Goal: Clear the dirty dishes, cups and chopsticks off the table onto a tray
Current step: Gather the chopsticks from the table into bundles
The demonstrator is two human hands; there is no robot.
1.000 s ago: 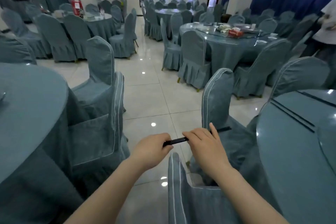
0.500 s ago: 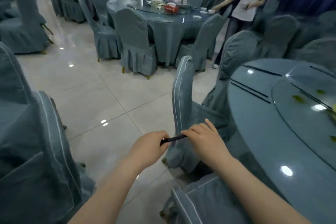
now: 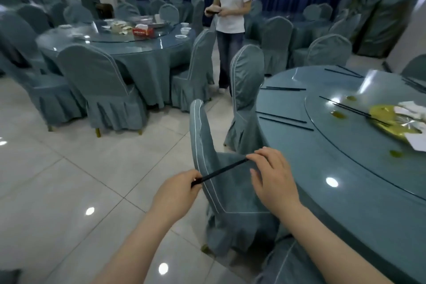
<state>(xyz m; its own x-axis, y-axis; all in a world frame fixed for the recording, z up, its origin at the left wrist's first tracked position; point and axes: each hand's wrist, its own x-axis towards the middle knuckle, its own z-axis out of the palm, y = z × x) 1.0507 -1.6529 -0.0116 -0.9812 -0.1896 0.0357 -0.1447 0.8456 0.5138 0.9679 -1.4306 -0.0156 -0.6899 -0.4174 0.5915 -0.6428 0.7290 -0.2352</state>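
While the left hand (image 3: 177,193) is curled round the near end of the black chopsticks (image 3: 220,171), the right hand (image 3: 272,180) pinches their far end between fingertips and thumb, its other fingers loosely spread, so the bundle hangs between both hands above the back of a covered chair (image 3: 216,191), just short of the round counter (image 3: 311,168). Whether it is one pair or more in the grip cannot be told. More chopsticks still lie on the counter: one pair (image 3: 284,120) near its edge ahead of the right hand, another (image 3: 284,88) farther round, and a pair (image 3: 352,109) resting on the glass turntable (image 3: 322,108) beside a yellow plate (image 3: 387,120) with white scraps. No tray is in view. These sticks look thin, stiff and very light, with a smooth lacquered finish likely to slide on glass and against each other; a loose bundle could fan out or slip endwise, so a full-fist hold around the middle seems safer than a pinch at the tips. Those lying flat will probably need a fingertip under one end, or a drag to the counter's edge, to lift. A person in a white shirt (image 3: 230,0) stands by another counter (image 3: 115,41) carrying dishes.
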